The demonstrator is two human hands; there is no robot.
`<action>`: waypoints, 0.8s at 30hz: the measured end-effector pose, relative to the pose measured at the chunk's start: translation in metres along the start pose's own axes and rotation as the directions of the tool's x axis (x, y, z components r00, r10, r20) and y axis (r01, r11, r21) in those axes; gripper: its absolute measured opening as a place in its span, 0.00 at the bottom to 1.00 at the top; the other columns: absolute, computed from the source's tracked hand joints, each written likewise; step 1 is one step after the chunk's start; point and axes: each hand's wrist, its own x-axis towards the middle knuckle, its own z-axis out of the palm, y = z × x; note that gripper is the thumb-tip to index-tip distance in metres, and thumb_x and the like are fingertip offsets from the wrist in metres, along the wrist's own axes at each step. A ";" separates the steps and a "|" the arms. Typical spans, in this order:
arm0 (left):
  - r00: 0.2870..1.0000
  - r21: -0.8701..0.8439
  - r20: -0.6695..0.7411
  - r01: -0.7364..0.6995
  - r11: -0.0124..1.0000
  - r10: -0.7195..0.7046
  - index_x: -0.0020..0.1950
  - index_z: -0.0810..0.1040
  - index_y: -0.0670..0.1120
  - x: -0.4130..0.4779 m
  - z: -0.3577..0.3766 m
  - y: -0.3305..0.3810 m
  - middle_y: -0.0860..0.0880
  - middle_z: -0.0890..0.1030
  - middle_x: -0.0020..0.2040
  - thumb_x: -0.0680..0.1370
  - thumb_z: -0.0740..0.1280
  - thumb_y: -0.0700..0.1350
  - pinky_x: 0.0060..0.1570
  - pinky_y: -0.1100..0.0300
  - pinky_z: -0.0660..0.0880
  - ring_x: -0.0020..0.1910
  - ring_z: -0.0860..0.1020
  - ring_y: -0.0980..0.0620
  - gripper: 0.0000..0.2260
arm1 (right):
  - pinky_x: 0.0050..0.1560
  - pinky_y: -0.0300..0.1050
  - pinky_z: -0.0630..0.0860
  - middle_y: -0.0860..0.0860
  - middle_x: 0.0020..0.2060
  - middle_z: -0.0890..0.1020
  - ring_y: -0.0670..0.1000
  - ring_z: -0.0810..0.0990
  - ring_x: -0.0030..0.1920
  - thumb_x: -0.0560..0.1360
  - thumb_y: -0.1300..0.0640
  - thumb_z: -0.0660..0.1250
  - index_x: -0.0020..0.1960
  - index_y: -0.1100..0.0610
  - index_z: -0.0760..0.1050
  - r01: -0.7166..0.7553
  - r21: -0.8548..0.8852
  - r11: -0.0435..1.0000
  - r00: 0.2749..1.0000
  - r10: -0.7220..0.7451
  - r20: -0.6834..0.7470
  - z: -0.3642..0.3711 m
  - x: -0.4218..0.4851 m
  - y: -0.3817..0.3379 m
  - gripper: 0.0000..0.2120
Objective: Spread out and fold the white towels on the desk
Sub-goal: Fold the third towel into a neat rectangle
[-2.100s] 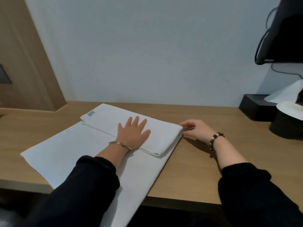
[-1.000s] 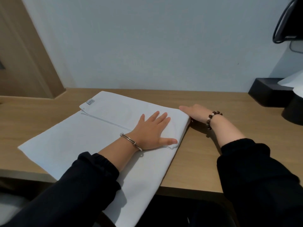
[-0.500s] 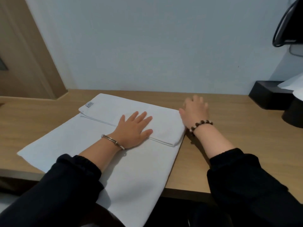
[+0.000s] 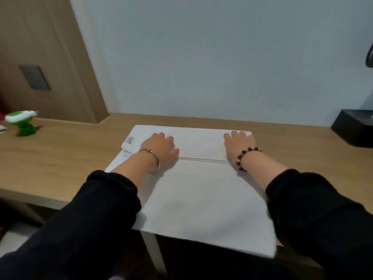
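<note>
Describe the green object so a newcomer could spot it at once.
Start at the wooden desk and follow it to its left end. There stands a small green object with a white top, blurred. It is the only green thing in view, well apart from the white towel.

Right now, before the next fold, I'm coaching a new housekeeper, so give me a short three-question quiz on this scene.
1. True or false: the left hand lifts a corner of the white towel off the desk.
2. Which wrist wears the bead bracelet? A: left. B: right.
3. Fill in: the towel's near end hangs over the desk's ___ edge.

Key:
1. False. It and the right hand lie flat on the towel's folded far part.
2. B.
3. front.
</note>
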 end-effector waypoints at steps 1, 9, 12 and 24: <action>1.000 -0.042 -0.003 -0.026 0.999 0.026 0.60 0.74 0.51 -0.002 -0.003 0.005 0.46 0.73 0.57 0.78 0.56 0.55 0.55 0.52 0.69 0.59 0.71 0.44 0.15 | 0.63 0.54 0.66 0.54 0.67 0.66 0.58 0.65 0.67 0.70 0.53 0.70 0.70 0.54 0.59 -0.009 -0.071 0.997 0.998 0.013 0.058 -0.004 0.006 0.010 0.33; 0.992 -0.017 0.082 -0.090 0.996 0.091 0.77 0.54 0.50 -0.022 0.013 -0.009 0.51 0.51 0.78 0.82 0.50 0.55 0.71 0.42 0.49 0.76 0.49 0.49 0.24 | 0.69 0.58 0.58 0.54 0.70 0.66 0.57 0.63 0.70 0.74 0.51 0.62 0.71 0.56 0.62 -0.051 0.039 0.998 0.993 0.047 0.105 -0.027 0.035 -0.055 0.27; 0.992 -0.043 0.110 -0.061 0.997 0.065 0.78 0.46 0.45 -0.022 0.021 -0.009 0.50 0.45 0.78 0.82 0.47 0.56 0.71 0.41 0.43 0.76 0.43 0.51 0.27 | 0.72 0.58 0.50 0.53 0.76 0.54 0.56 0.52 0.75 0.79 0.51 0.50 0.76 0.55 0.52 0.020 0.355 0.935 0.998 -0.039 0.046 -0.013 0.029 -0.101 0.26; 0.974 -0.775 0.119 0.211 0.596 -0.190 0.72 0.66 0.40 -0.032 0.000 -0.119 0.42 0.72 0.68 0.78 0.56 0.30 0.51 0.77 0.66 0.65 0.71 0.49 0.21 | 0.73 0.60 0.43 0.50 0.77 0.45 0.53 0.44 0.77 0.80 0.44 0.41 0.78 0.50 0.46 0.033 0.354 0.935 0.999 -0.036 0.004 0.012 0.041 -0.105 0.28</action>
